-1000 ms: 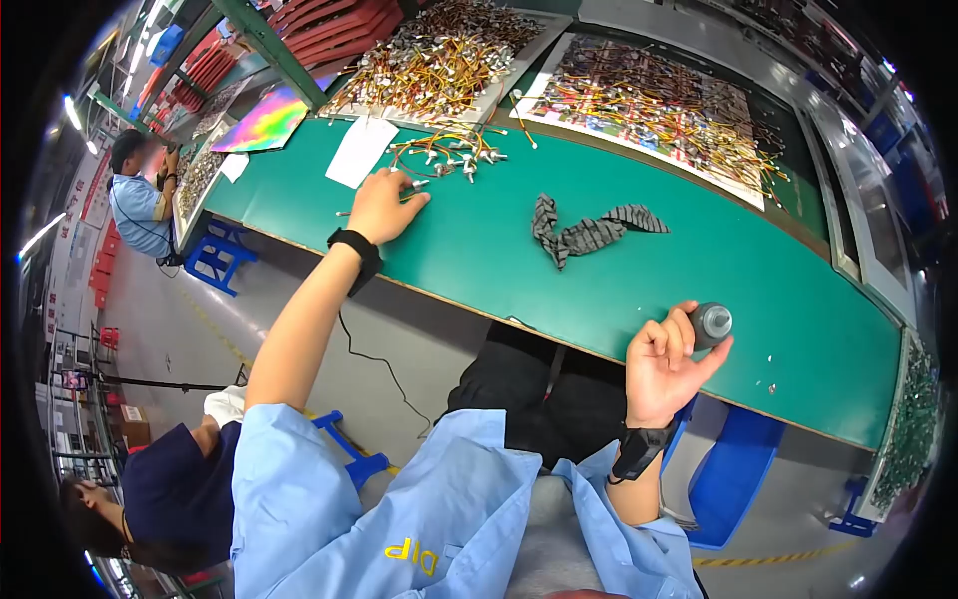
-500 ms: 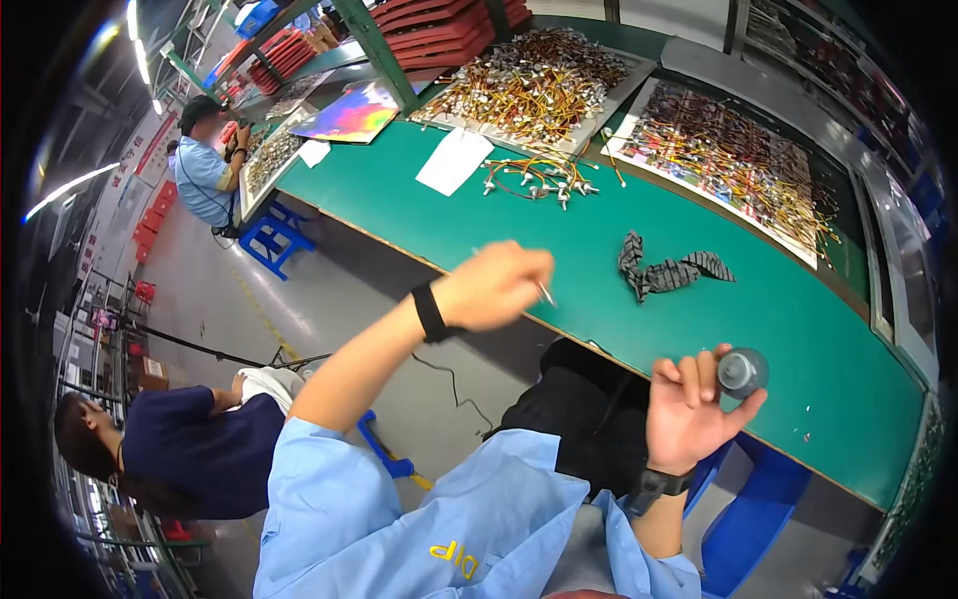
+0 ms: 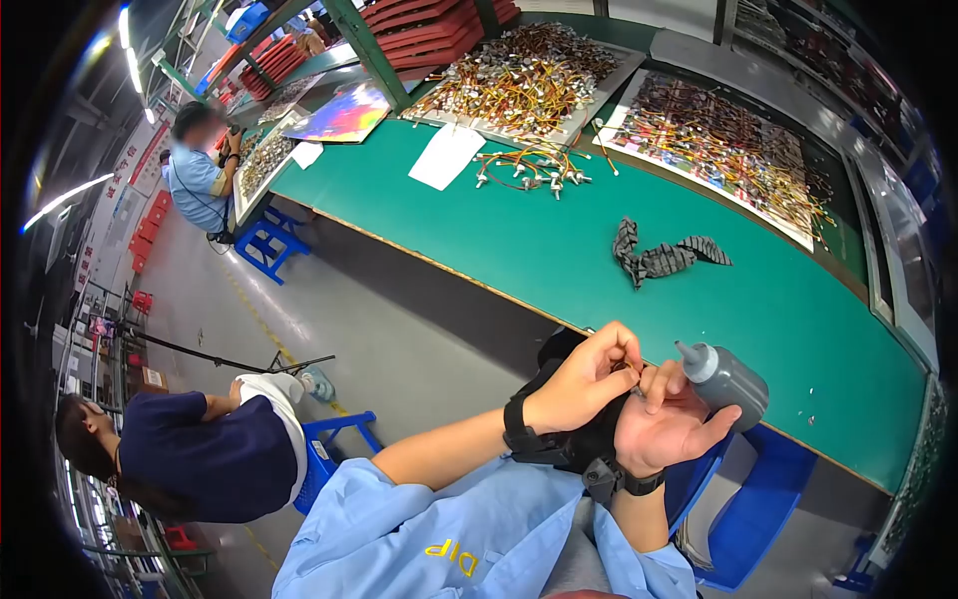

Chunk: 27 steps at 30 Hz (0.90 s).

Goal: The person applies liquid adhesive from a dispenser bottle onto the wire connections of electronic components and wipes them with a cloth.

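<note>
My left hand [image 3: 587,384] is closed in a pinch at the front edge of the green table [image 3: 489,235]. Whatever small thing lies between its fingertips is too hidden to name. Close beside it, my right hand [image 3: 661,427] is turned palm up, with a dark grey squeeze bottle [image 3: 736,389] held against its fingers and thumb. The bottle tilts, its narrow nozzle pointing up and left. Fingertips of both hands meet or nearly touch. Beyond them a crumpled grey striped cloth [image 3: 659,258] lies on the table.
A small group of wired metal parts [image 3: 539,172] lies near a white paper [image 3: 446,157]. Farther back are heaps of wired parts [image 3: 529,85] and a second loaded tray [image 3: 714,150]. A blue bin [image 3: 753,514] stands below the table edge. Two people [image 3: 200,449] are at the left.
My left hand has come down and right from over the table edge to my right hand. The bottle has swung so its nozzle and side show. My view has shifted slightly.
</note>
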Tool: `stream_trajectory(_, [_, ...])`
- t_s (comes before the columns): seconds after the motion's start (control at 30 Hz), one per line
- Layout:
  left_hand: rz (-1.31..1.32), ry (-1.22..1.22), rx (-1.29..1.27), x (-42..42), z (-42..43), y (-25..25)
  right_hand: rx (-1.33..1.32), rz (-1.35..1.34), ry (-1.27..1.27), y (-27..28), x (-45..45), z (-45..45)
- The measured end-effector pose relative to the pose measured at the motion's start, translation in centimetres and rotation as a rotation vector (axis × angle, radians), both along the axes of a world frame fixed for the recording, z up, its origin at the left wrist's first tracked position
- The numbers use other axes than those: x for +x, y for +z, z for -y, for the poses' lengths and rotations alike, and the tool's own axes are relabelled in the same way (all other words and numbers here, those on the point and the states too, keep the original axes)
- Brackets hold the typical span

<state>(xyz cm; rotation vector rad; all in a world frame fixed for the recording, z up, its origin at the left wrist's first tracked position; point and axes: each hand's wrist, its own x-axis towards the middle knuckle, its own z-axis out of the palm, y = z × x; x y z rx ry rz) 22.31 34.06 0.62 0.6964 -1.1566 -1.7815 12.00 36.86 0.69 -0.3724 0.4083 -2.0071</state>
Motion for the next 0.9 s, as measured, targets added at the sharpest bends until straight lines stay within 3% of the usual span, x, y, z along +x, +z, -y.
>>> stream_trajectory(0.1, [-0.111, 0.134, -0.055, -0.9, -0.4, -0.9, -0.083, -0.013, -0.068, -0.6, -1.1, 0.3])
stream_trajectory(0.2, [0.365, 0.391, -0.525, -1.5, -1.1, -0.5, -0.056, 0.086, -0.18, 0.1, -0.8, 0.5])
stream_trajectory(0.33, [0.352, 0.323, -0.462, -2.0, -2.0, -2.1, -0.044, 0.017, -0.276, -0.7, -1.8, 0.2])
stream_trajectory(0.43, [0.377, 0.283, -0.607, -2.5, -2.5, -1.9, -0.15, 0.034, -0.192, -0.9, -2.3, 0.1])
stream_trajectory(0.53, [0.416, 0.402, -0.651, -3.1, -2.6, -1.0, -0.358, -0.061, -0.087, -1.8, -2.9, 0.3])
stream_trajectory(0.9, [0.622, 0.525, -0.602, -1.0, -2.4, -1.5, -0.372, -0.209, -0.132, -1.9, -3.9, 0.7])
